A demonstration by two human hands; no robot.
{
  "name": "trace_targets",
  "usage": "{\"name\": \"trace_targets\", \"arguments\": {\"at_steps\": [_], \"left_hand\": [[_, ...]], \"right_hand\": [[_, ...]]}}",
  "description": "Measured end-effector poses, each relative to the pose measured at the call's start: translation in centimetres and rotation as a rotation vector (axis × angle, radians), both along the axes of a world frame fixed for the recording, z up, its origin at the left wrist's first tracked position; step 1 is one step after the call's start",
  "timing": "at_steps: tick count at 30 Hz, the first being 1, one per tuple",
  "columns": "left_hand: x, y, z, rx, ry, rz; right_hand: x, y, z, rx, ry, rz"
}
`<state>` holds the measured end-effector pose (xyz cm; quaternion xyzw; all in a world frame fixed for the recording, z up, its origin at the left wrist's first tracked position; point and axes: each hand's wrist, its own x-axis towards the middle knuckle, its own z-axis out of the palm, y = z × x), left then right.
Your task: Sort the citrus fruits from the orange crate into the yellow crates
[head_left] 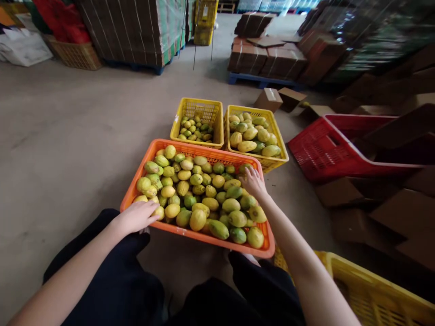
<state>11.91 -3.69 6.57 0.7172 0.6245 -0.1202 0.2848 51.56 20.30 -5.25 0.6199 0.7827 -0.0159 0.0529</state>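
An orange basket (222, 248) full of yellow and green fruit (210, 203) lies in front of me. My left hand (139, 216) rests over its near left corner, fingers stretched across the rim beside a yellow fruit. At the back right of the basket, my right hand (253, 181) reaches over the fruit with its fingers apart, near a green one. Behind the basket, a yellow crate (218, 111) holds small fruit in its lower part. Next to it on the right, another yellow crate (284, 156) is filled with larger yellow-green fruit.
To the right are a red crate (306, 154) and loose cardboard boxes (346, 192). A yellow crate (367, 271) stands at the lower right. Stacked cartons (267, 59) on a blue pallet (261, 81) and a wrapped stack (136, 31) stand farther back.
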Motion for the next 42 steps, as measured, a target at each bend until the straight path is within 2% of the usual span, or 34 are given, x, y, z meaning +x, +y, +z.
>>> {"name": "trace_targets", "arguments": {"at_steps": [5, 10, 14, 17, 19, 21, 23, 25, 28, 31, 32, 34, 36, 37, 39, 41, 42], "left_hand": [[-1.0, 0.3, -1.0, 0.055, 0.052, 0.033], [-2.1, 0.7, -2.6, 0.106, 0.044, 0.089], [-2.0, 1.0, -2.1, 0.134, 0.055, 0.083], [-1.3, 1.2, -1.3, 0.137, 0.046, 0.020], [-0.9, 1.1, -0.7, 0.147, -0.008, -0.015], [-0.5, 1.1, -0.1, 0.184, -0.083, -0.022], [0.1, 1.1, 0.3, 0.231, -0.185, 0.025], [1.1, 1.1, 0.6, 0.242, -0.374, 0.133], [3.3, 1.3, 0.7, 0.109, -0.917, 0.377], [5.7, 1.2, 0.9, -0.096, -1.551, 0.602], [6.3, 1.1, 1.1, -0.124, -1.703, 0.660], [6.9, 0.8, 1.4, -0.110, -1.885, 0.764], [7.0, 0.7, 1.6, -0.071, -1.944, 0.882], [6.9, 0.8, 1.7, -0.057, -1.954, 0.936], [6.6, 1.0, 1.6, -0.041, -1.964, 1.026], [6.2, 1.4, 1.5, -0.039, -1.964, 1.096], [6.0, 1.6, 1.5, -0.049, -1.961, 1.123]], "right_hand": [[-1.4, 4.4, 0.5, 0.050, -0.106, -0.084], [-2.6, 5.7, -0.3, 0.119, -0.126, -0.145], [-3.1, 5.5, -0.6, 0.081, -0.129, -0.154], [-3.5, 5.0, 0.2, 0.020, -0.112, -0.172], [-3.8, 4.3, 1.8, -0.006, -0.100, -0.211], [-4.5, 3.1, 4.2, -0.033, -0.009, -0.230], [-5.6, 1.0, 7.5, -0.085, 0.253, -0.186], [-7.5, -2.3, 11.0, -0.159, 0.552, -0.073], [-11.6, -8.6, 15.6, -0.232, 0.893, 0.156], [-15.5, -15.0, 18.0, -0.190, 1.081, 0.344], [-16.4, -16.7, 18.1, -0.211, 1.144, 0.361], [-17.1, -18.7, 17.7, -0.328, 1.276, 0.384], [-16.1, -18.9, 16.4, -0.420, 1.346, 0.361], [-15.2, -18.4, 15.5, -0.418, 1.336, 0.321], [-12.7, -16.4, 13.5, -0.287, 1.203, 0.134], [-10.0, -14.1, 11.4, -0.154, 0.971, -0.130], [-8.9, -13.0, 10.4, -0.129, 0.936, -0.203]]}}
